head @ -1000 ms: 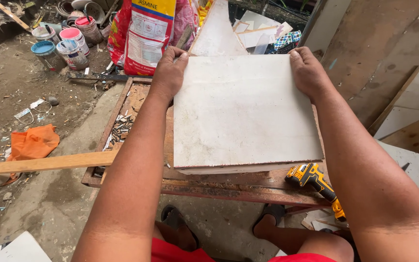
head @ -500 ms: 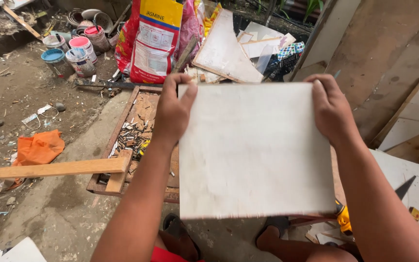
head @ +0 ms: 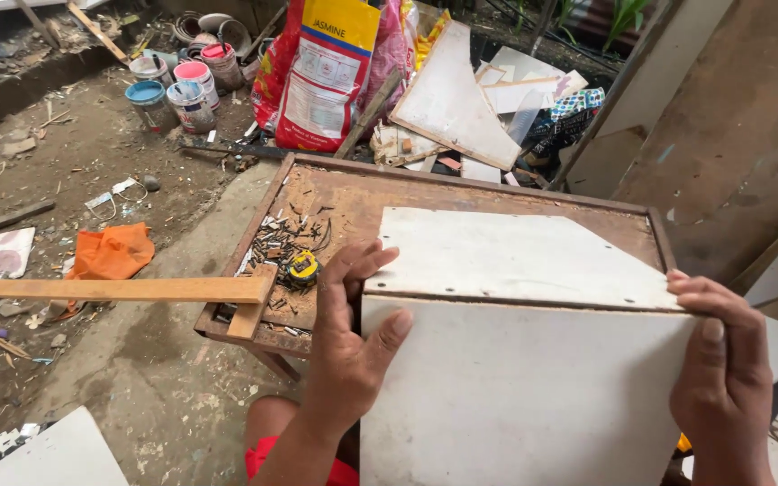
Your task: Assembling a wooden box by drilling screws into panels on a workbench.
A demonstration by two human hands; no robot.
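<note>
Square white tile [head: 533, 396], held tilted above the wooden worktable [head: 461, 193], its matte face lightly smudged and its upper edge showing a thin brownish rim. Left hand [head: 348, 346] grips the left edge, thumb pressed on the face, fingers spread behind. Right hand [head: 722, 378] clasps the right edge, fingers pressed together and curled over the top corner. Beyond the fingertips lies a cut white tile piece [head: 515, 256]; left of the left fingers, a yellow tape measure [head: 303, 268] among scattered nails.
</note>
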